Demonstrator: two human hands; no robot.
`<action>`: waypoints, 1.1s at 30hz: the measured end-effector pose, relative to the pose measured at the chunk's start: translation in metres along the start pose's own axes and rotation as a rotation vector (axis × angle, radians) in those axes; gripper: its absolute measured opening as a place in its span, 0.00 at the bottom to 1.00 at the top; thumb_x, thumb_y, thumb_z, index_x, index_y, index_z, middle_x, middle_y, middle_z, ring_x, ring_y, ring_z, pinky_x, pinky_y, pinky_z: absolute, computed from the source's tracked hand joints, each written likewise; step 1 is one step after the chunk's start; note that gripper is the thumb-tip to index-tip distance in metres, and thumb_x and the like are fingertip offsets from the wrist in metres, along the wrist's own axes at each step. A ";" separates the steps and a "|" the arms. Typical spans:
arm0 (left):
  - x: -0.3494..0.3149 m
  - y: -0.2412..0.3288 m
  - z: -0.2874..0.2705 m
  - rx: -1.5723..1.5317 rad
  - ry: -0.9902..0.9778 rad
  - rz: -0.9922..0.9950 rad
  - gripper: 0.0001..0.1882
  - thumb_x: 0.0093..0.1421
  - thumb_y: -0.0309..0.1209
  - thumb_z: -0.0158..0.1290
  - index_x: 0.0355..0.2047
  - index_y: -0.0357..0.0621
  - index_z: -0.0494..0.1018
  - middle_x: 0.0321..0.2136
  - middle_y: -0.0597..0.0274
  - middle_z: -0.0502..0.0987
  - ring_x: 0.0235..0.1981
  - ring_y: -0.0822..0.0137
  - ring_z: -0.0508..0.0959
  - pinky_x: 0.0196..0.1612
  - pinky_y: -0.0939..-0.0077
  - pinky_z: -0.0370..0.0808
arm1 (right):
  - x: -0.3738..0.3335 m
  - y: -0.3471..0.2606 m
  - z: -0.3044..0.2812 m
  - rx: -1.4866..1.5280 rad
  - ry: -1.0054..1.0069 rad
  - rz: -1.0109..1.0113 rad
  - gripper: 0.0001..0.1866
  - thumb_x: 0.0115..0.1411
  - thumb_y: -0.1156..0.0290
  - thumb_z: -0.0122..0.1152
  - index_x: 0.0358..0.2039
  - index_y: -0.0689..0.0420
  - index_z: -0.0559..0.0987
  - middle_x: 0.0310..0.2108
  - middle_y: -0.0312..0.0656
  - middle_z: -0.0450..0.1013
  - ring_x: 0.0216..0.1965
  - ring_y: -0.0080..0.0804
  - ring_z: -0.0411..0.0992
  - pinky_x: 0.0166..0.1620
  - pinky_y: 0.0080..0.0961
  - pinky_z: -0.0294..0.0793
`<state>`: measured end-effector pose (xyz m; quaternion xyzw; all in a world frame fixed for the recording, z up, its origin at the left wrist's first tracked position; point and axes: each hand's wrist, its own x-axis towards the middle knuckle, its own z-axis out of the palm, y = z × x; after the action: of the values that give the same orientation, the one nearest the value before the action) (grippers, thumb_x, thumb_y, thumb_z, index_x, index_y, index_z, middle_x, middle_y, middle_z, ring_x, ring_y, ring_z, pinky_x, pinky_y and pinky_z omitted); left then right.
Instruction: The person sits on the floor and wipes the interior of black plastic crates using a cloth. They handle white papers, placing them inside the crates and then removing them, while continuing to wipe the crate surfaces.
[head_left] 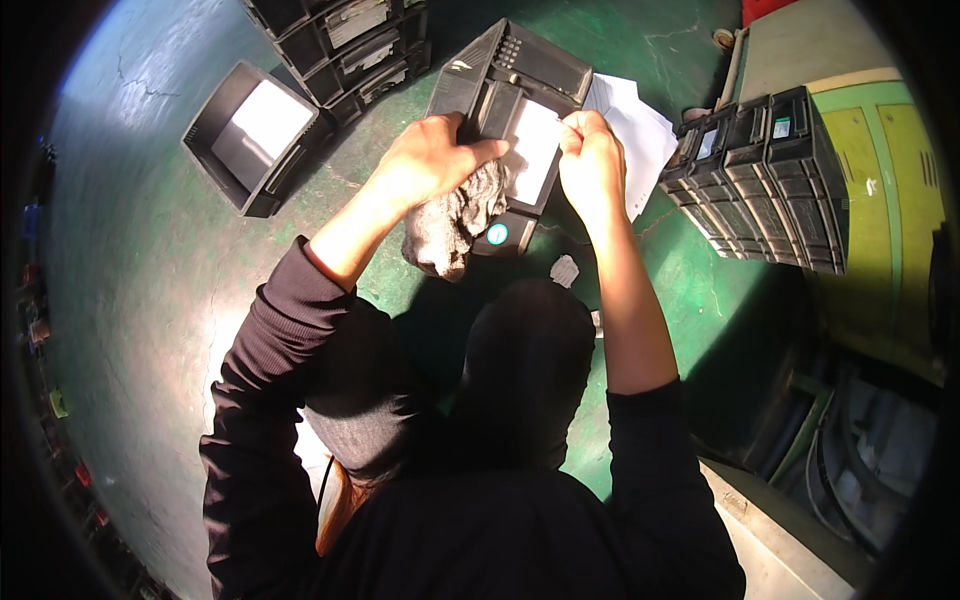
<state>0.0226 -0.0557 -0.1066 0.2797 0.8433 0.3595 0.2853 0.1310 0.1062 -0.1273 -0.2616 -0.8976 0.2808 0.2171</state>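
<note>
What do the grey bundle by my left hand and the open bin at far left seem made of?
Grey bundle: probably cloth, matte, going by its soft, crumpled folds. Open bin: likely moulded plastic, dark with a faint sheen, judging by its even walls.

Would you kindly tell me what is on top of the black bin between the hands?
A white sheet shows on the bin; a grey rag by the left hand overlaps the bin. What they cover is hidden.
</note>
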 end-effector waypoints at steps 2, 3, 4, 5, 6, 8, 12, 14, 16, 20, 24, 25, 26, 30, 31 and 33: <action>-0.001 0.008 -0.004 0.061 0.039 -0.049 0.36 0.49 0.55 0.53 0.39 0.27 0.70 0.37 0.36 0.74 0.44 0.49 0.74 0.47 0.64 0.69 | -0.013 -0.016 -0.004 0.122 -0.071 0.044 0.03 0.54 0.75 0.50 0.29 0.61 0.70 0.29 0.52 0.72 0.33 0.51 0.72 0.36 0.40 0.70; 0.001 0.005 -0.005 0.041 0.079 -0.036 0.37 0.49 0.57 0.53 0.40 0.29 0.71 0.37 0.36 0.74 0.45 0.49 0.74 0.47 0.63 0.69 | -0.017 -0.028 -0.004 0.145 -0.014 -0.016 0.03 0.55 0.75 0.52 0.30 0.61 0.70 0.28 0.51 0.72 0.32 0.50 0.72 0.36 0.40 0.70; 0.007 -0.001 -0.010 0.021 0.063 -0.050 0.36 0.49 0.57 0.52 0.40 0.30 0.71 0.37 0.37 0.75 0.44 0.49 0.74 0.48 0.63 0.69 | -0.021 -0.039 -0.014 0.171 0.004 -0.025 0.03 0.56 0.75 0.52 0.30 0.60 0.70 0.27 0.50 0.71 0.31 0.48 0.72 0.35 0.38 0.69; 0.012 -0.007 -0.014 0.005 0.043 -0.059 0.36 0.50 0.57 0.52 0.41 0.32 0.71 0.37 0.38 0.75 0.44 0.49 0.74 0.48 0.64 0.69 | -0.022 -0.046 -0.023 0.197 0.028 -0.029 0.03 0.56 0.75 0.52 0.31 0.60 0.71 0.26 0.48 0.71 0.29 0.46 0.72 0.34 0.36 0.69; 0.008 -0.010 -0.017 -0.072 0.088 -0.021 0.34 0.51 0.55 0.53 0.42 0.33 0.71 0.36 0.42 0.76 0.43 0.54 0.75 0.48 0.67 0.69 | -0.021 -0.043 -0.032 0.281 0.037 -0.033 0.02 0.57 0.75 0.53 0.30 0.59 0.71 0.25 0.45 0.70 0.26 0.38 0.71 0.31 0.30 0.69; 0.011 -0.030 -0.026 -0.264 0.036 0.009 0.32 0.51 0.51 0.55 0.43 0.33 0.71 0.36 0.50 0.77 0.40 0.62 0.76 0.45 0.72 0.69 | -0.018 -0.048 -0.054 0.284 0.004 -0.021 0.04 0.57 0.73 0.55 0.31 0.60 0.73 0.26 0.38 0.71 0.27 0.25 0.68 0.31 0.21 0.67; 0.017 -0.040 -0.024 -0.230 0.026 0.024 0.32 0.50 0.49 0.57 0.44 0.31 0.71 0.37 0.50 0.76 0.40 0.65 0.75 0.47 0.73 0.67 | -0.017 -0.012 -0.059 0.338 -0.208 0.022 0.06 0.57 0.73 0.56 0.33 0.60 0.74 0.27 0.32 0.72 0.29 0.18 0.67 0.34 0.16 0.65; 0.014 -0.038 -0.023 -0.212 -0.001 0.081 0.32 0.50 0.49 0.57 0.43 0.29 0.70 0.37 0.49 0.76 0.40 0.64 0.75 0.48 0.74 0.68 | -0.028 0.021 -0.059 0.398 -0.305 0.162 0.05 0.58 0.73 0.54 0.34 0.58 0.75 0.27 0.29 0.71 0.28 0.15 0.65 0.31 0.14 0.64; 0.002 -0.027 -0.033 -0.335 -0.154 -0.013 0.30 0.51 0.48 0.57 0.42 0.29 0.71 0.36 0.50 0.76 0.38 0.65 0.76 0.45 0.76 0.69 | -0.046 0.090 -0.040 0.470 -0.340 0.304 0.05 0.58 0.73 0.53 0.34 0.57 0.76 0.25 0.28 0.70 0.25 0.14 0.64 0.28 0.14 0.63; 0.008 -0.034 -0.032 -0.295 -0.152 0.022 0.33 0.51 0.50 0.57 0.43 0.29 0.70 0.35 0.51 0.76 0.38 0.66 0.76 0.45 0.76 0.69 | -0.151 0.267 0.042 0.082 -0.451 0.443 0.11 0.50 0.62 0.61 0.29 0.57 0.78 0.25 0.42 0.75 0.28 0.33 0.73 0.33 0.30 0.71; 0.003 -0.021 -0.025 -0.309 -0.162 -0.020 0.32 0.51 0.50 0.56 0.42 0.30 0.71 0.35 0.51 0.77 0.37 0.66 0.77 0.44 0.76 0.70 | -0.205 0.284 0.082 -0.110 -0.294 0.566 0.12 0.49 0.63 0.62 0.30 0.57 0.78 0.28 0.45 0.75 0.31 0.40 0.74 0.35 0.32 0.72; 0.004 -0.025 -0.026 -0.309 -0.157 -0.047 0.31 0.51 0.49 0.57 0.42 0.30 0.71 0.34 0.51 0.77 0.37 0.67 0.77 0.44 0.76 0.71 | -0.204 0.284 0.090 -0.140 -0.261 0.587 0.12 0.48 0.63 0.62 0.29 0.57 0.79 0.29 0.46 0.74 0.32 0.42 0.74 0.37 0.34 0.72; 0.004 -0.027 -0.024 -0.321 -0.153 -0.044 0.31 0.51 0.49 0.57 0.42 0.31 0.71 0.34 0.52 0.77 0.36 0.67 0.76 0.44 0.76 0.70 | -0.203 0.284 0.095 -0.196 -0.299 0.656 0.13 0.48 0.62 0.62 0.32 0.55 0.78 0.33 0.46 0.74 0.37 0.44 0.72 0.40 0.37 0.71; -0.003 -0.014 -0.023 -0.122 -0.032 0.059 0.26 0.54 0.46 0.55 0.42 0.34 0.72 0.33 0.56 0.77 0.37 0.68 0.75 0.45 0.79 0.67 | -0.207 0.275 0.107 -0.307 -0.304 0.767 0.25 0.48 0.59 0.63 0.46 0.52 0.70 0.42 0.44 0.71 0.42 0.46 0.71 0.43 0.41 0.69; 0.006 -0.025 -0.033 -0.215 -0.181 0.018 0.26 0.56 0.39 0.54 0.47 0.30 0.67 0.40 0.53 0.75 0.42 0.68 0.75 0.48 0.78 0.69 | -0.209 0.269 0.106 -0.291 -0.286 0.777 0.28 0.48 0.59 0.63 0.49 0.51 0.66 0.43 0.44 0.70 0.43 0.46 0.70 0.43 0.42 0.69; 0.007 -0.018 -0.036 -0.301 -0.202 0.003 0.23 0.57 0.38 0.53 0.46 0.30 0.68 0.39 0.55 0.76 0.41 0.68 0.75 0.47 0.79 0.69 | -0.204 0.261 0.098 -0.337 -0.303 0.781 0.34 0.47 0.58 0.65 0.53 0.50 0.61 0.45 0.45 0.69 0.44 0.47 0.70 0.43 0.43 0.69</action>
<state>-0.0113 -0.0779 -0.1013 0.2698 0.7467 0.4519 0.4068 0.3256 0.1316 -0.4118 -0.5684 -0.7864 0.2267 -0.0849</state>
